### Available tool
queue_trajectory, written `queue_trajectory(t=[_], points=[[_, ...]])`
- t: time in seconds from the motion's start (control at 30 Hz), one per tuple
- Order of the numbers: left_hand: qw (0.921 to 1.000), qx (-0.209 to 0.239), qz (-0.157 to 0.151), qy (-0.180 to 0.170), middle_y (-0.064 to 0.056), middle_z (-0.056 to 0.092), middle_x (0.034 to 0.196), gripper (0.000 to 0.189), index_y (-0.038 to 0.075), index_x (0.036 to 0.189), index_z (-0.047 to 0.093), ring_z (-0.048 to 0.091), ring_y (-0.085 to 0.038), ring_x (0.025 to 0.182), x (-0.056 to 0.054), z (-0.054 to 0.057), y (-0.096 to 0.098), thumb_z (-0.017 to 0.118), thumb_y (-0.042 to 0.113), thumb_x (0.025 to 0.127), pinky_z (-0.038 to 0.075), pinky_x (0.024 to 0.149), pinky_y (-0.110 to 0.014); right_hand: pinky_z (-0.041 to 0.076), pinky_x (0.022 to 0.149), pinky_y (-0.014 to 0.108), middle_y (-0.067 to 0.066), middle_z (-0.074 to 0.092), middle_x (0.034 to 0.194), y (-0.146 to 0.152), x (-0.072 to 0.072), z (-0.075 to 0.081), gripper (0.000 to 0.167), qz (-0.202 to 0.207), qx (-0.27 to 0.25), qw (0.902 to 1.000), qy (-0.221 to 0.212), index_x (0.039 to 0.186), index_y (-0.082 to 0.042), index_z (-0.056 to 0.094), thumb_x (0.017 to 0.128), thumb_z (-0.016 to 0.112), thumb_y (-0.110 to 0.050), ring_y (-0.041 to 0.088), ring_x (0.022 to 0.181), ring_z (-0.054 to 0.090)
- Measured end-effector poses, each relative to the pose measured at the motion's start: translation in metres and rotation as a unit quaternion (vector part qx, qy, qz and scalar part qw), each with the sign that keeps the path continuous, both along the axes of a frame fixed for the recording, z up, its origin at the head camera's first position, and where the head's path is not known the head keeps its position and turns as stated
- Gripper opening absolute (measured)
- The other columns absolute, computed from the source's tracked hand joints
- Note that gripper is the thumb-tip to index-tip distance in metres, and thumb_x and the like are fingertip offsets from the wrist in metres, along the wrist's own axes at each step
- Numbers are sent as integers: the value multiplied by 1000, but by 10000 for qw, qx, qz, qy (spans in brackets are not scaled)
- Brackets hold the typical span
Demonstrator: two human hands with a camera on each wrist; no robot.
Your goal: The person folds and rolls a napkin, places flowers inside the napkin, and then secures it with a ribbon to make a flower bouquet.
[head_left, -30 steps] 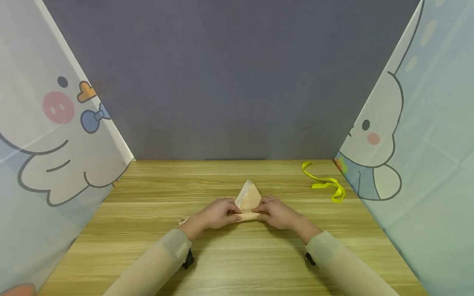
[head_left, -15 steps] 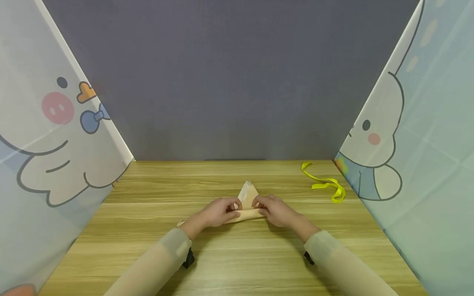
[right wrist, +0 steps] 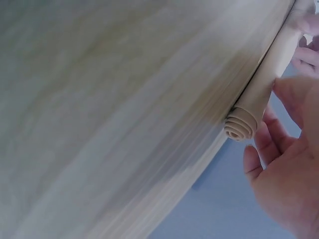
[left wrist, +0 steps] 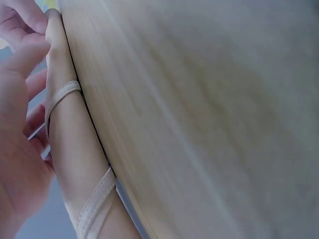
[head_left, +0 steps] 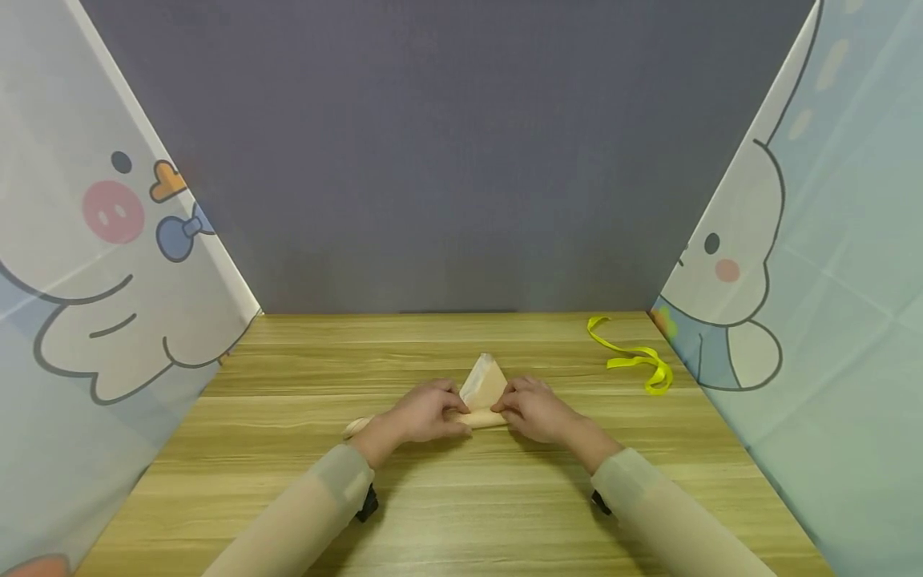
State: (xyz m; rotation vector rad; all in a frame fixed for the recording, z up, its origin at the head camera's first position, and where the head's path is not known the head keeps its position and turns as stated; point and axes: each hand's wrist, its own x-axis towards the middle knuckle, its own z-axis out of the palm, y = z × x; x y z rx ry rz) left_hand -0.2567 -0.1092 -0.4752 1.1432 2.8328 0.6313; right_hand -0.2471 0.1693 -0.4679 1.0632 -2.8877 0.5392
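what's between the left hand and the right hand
In the head view, a stretch of the beige roll lies between the left hand and right hand, with its pointed flap beyond it.

more of the beige roll's left end (head_left: 357,425) now in sight past the left hand (head_left: 424,413)

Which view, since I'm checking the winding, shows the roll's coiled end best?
The right wrist view: the coiled end of the roll faces the camera, its spiral layers visible. The left wrist view shows the roll's side and bands, not that end. The head view shows part of the roll; the right hand hides that end.
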Motion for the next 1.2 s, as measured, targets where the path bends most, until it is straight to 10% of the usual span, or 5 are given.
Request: queue_trajectory(t=[0.67,0.9,1.2], points=[[9972,274,-12,-689,6,72,101,19,14,111,86,57,-2,81,-1,-4,-1,74,29,107,51,74,-24,49,102,55,-3,72,111,2,-2,-1,22,-26,98,9995,-310,125,-20,84,107,72,-17,27,115,66],[9944,429,55,-967,4,74,101,19,12,113,85,59,-4,81,-2,-4,-2,72,26,109,52,74,-27,40,120,72,15,74,139,0,-1,0,26,-238,62,9979,-603,128,-15,82,109,66,-9,45,143,59],[9932,523,140,-1034,9,65,84,12,20,122,73,51,-4,65,-2,-1,-1,70,22,110,47,67,-27,45,94,46,-6,75,98,0,-4,1,16,-99,-330,9989,-320,117,-19,72,106,71,-7,15,96,67]])
